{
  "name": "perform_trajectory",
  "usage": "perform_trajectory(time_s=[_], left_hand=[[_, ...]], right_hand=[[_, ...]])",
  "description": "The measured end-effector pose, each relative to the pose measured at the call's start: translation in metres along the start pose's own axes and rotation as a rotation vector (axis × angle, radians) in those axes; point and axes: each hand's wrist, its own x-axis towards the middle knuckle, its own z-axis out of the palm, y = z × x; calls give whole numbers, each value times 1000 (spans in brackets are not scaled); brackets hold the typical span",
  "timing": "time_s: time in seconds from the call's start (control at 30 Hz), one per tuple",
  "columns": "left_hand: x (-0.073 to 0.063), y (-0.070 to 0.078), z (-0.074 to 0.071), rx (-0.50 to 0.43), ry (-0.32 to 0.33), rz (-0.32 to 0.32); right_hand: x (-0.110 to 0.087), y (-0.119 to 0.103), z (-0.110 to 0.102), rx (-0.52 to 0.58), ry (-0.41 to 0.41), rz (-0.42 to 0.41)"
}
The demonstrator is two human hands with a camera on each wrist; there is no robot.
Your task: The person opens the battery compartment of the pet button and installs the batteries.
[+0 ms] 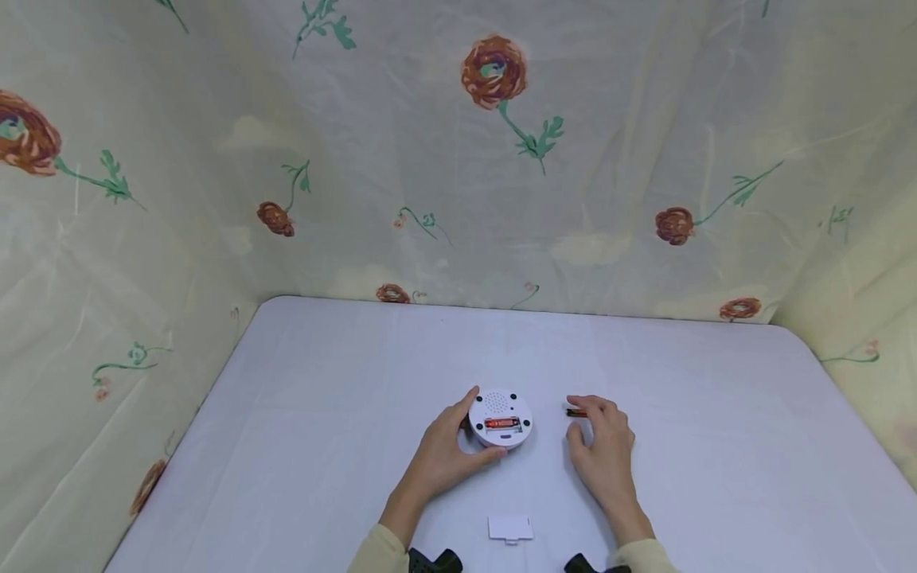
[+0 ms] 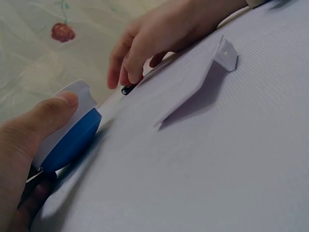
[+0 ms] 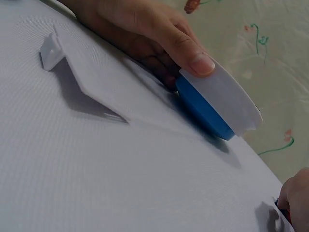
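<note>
My left hand grips a round white device by its rim, thumb on the near side and fingers at the far left. Its underside faces up, with speaker holes, dark feet and an uncovered battery compartment where one orange-red battery lies. Blue casing shows below the white part in the left wrist view. To the right, a second battery, dark-ended, lies by the fingers of my right hand. The right thumb stands apart from it in the head view; the fingers partly cover the battery.
Nearer me on the white-covered table lies a small white battery cover with a tab. In the wrist views it sits slightly raised, casting a shadow. A flower-patterned curtain stands behind the table and at its sides.
</note>
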Motion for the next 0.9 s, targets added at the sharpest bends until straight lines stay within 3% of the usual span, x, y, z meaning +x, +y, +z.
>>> perform_trajectory(time_s=[0.37,0.9], left_hand=[[1,1,0,11,-13,-9],[0,0,-1,24,-18,18]], right_hand=[[-2,-2,2,-105,-28,-27],[-3,-4,4,-115,-13,-45]])
